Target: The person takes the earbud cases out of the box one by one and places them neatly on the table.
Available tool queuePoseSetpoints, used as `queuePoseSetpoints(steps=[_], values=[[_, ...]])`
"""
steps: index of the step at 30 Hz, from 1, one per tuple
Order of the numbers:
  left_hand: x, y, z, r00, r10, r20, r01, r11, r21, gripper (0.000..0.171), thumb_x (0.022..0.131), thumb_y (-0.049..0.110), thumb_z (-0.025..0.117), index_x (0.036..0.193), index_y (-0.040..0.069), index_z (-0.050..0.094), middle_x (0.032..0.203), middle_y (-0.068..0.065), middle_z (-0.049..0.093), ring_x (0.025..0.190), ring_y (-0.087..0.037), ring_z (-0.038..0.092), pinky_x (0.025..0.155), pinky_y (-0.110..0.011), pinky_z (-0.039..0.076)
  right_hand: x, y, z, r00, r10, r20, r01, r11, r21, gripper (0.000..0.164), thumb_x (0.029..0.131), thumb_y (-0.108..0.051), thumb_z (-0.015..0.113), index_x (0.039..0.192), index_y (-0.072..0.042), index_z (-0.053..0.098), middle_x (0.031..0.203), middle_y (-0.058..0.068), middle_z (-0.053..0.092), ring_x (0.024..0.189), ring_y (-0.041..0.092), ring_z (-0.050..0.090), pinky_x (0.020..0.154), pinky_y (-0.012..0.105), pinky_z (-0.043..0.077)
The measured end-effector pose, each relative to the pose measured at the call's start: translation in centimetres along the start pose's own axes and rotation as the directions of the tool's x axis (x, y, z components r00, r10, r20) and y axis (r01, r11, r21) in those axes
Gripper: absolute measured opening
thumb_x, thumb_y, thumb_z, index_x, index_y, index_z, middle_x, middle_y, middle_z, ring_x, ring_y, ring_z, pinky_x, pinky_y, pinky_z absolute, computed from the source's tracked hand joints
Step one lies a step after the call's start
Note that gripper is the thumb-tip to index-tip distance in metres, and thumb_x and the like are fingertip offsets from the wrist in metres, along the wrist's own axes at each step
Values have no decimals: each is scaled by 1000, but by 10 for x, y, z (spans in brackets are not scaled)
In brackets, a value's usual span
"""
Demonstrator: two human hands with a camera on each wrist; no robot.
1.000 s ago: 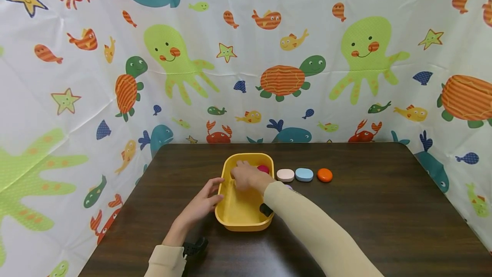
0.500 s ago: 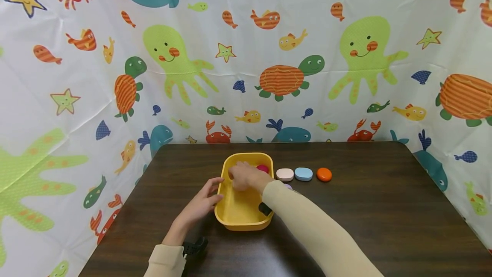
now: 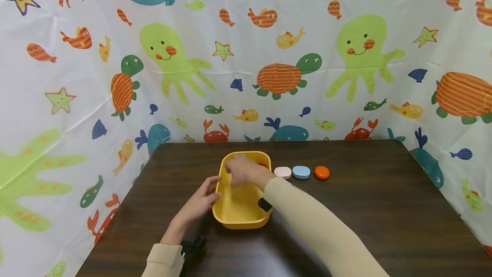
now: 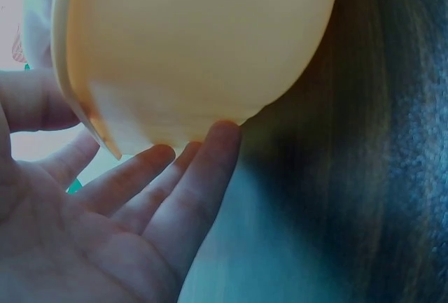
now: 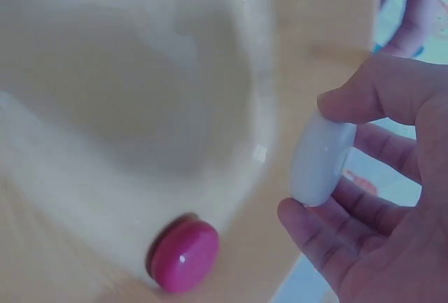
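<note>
My right hand [image 3: 243, 171] is inside the yellow tub [image 3: 241, 225], near its far left side. It pinches a white oval soap bar [image 5: 322, 159] between thumb and fingers; in the head view the hand hides this bar. Below it in the right wrist view, a glossy magenta piece [image 5: 187, 255] lies in a corner of the tub. My left hand [image 3: 201, 200] is at the tub's left side, its fingers spread. In the left wrist view its fingertips [image 4: 224, 131] touch the outer wall of the tub.
Right of the tub, a pale pink bar [image 3: 282, 172], a light blue bar [image 3: 301, 172] and an orange round piece [image 3: 321, 172] lie in a row on the dark wooden table [image 3: 384, 208]. A sea-animal curtain [image 3: 238, 54] hangs behind and at the left.
My right hand has risen slightly within the tub and covers more of the magenta piece. The sleeve now hides a purple piece seen earlier beside the tub. The left hand stays at the tub's side.
</note>
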State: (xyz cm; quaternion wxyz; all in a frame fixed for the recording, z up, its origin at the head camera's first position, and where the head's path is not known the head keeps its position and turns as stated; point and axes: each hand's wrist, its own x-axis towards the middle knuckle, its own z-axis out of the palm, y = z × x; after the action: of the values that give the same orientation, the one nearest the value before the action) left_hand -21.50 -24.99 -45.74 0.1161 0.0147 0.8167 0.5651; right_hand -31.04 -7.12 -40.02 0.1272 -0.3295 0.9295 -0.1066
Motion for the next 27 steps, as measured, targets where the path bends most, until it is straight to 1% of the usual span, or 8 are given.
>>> queuePoseSetpoints(steps=[4, 7, 12, 16, 21, 27], values=[[2, -2, -1, 1000, -8, -4, 8, 1000, 10, 51, 104, 13, 52, 152, 13, 35, 156, -23, 37, 134, -39, 48, 101, -54, 50, -4, 0, -8, 1000, -4, -18, 4, 1000, 2, 40, 83, -29, 83, 117, -19, 64, 115, 4, 51, 106, 20, 44, 83, 29, 51], [2, -1, -1, 1000, -11, -2, 11, 1000, 8, 52, 104, 13, 52, 152, 13, 35, 156, -22, 37, 133, -39, 49, 101, -53, 50, -9, 0, -14, 999, 3, -33, -3, 1000, -3, 42, 83, -30, 83, 119, -18, 65, 115, 4, 50, 107, 20, 43, 81, 28, 51], [3, -2, -1, 1000, -3, 13, 3, 1000, 4, 52, 104, 13, 51, 153, 12, 33, 156, -24, 36, 133, -40, 48, 100, -52, 51, -17, -1, -18, 998, 12, -55, -13, 1000, -4, 44, 83, -30, 83, 122, -18, 65, 116, 4, 51, 106, 20, 44, 80, 27, 51], [3, -2, -1, 1000, -6, 8, 6, 1000, 8, 51, 104, 14, 53, 152, 13, 35, 156, -23, 37, 133, -40, 48, 101, -52, 50, -23, -2, -21, 998, 15, -68, -16, 1000, -4, 43, 83, -30, 82, 122, -18, 65, 117, 4, 50, 106, 19, 43, 78, 27, 51], [3, -2, 0, 1000, -8, 4, 8, 1000, 9, 51, 103, 15, 54, 151, 15, 36, 156, -21, 38, 133, -39, 48, 102, -53, 49, -31, -2, -23, 996, -2, -88, 1, 1000, -7, 43, 83, -30, 82, 121, -19, 65, 117, 4, 51, 106, 19, 43, 78, 26, 51], [4, -2, -2, 1000, -9, 9, 9, 1000, 13, 51, 103, 16, 53, 151, 15, 35, 157, -21, 36, 135, -39, 46, 103, -53, 49, -39, -3, -23, 994, -26, -105, 25, 1000, -8, 45, 83, -30, 82, 122, -19, 66, 119, 4, 52, 107, 20, 44, 82, 27, 52]])
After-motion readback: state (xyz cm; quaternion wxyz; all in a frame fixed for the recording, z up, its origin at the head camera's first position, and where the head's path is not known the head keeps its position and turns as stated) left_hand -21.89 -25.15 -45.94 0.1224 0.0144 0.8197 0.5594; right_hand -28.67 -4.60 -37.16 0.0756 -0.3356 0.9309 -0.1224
